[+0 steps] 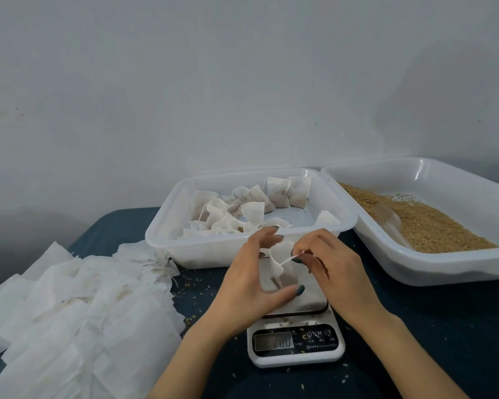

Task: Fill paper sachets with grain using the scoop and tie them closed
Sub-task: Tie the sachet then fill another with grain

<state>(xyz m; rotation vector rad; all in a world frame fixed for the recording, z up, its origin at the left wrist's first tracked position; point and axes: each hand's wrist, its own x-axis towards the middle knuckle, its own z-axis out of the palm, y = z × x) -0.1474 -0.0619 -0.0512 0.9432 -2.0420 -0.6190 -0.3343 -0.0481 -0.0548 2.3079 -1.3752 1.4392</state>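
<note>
A white paper sachet stands on the platform of a small kitchen scale. My left hand cups the sachet from the left, thumb across its front. My right hand pinches the sachet's drawstring between finger and thumb, pulled taut to the right. Brown grain fills the white tray at the right, and a translucent scoop lies in the grain.
A second white tray behind the scale holds several tied sachets. A heap of flat empty sachets covers the left of the dark blue table. Loose grains lie scattered around the scale. A pale wall rises behind.
</note>
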